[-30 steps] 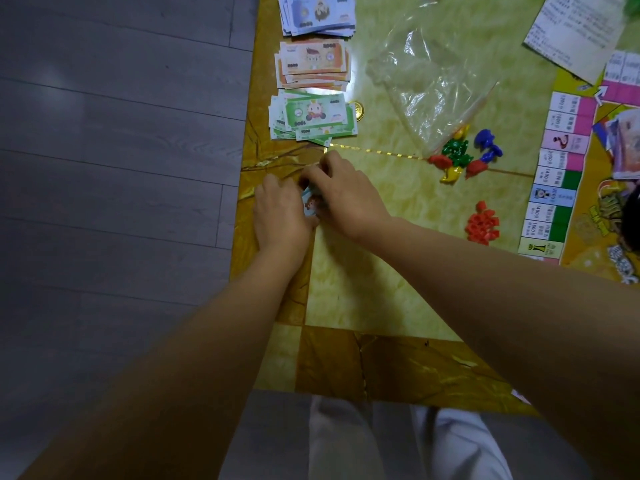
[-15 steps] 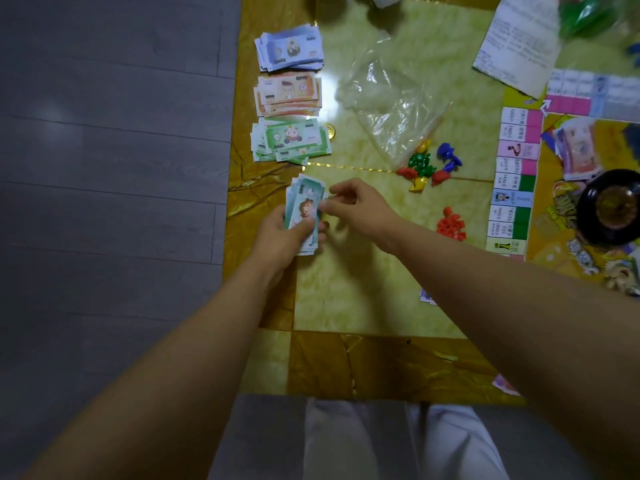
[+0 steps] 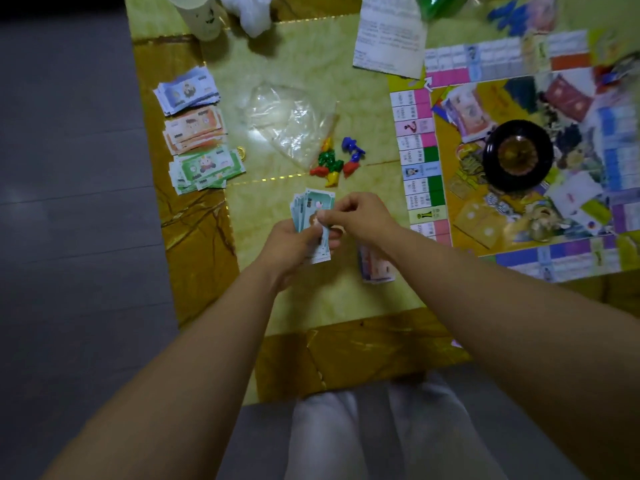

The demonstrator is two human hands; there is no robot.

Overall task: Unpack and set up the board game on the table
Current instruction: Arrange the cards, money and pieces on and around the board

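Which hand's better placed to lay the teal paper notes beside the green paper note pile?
Left. The left hand grips the teal paper notes and is nearer the green paper note pile; the right hand only pinches the top one.

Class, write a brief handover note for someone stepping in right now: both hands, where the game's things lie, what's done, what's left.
Left hand grips the teal note stack; right hand pinches its top note.
Blue pile, orange pile, green pile sit at the table's left; tokens by the plastic bag; board open at right.
Done: board out, three piles sorted.
Left: set down the teal notes.
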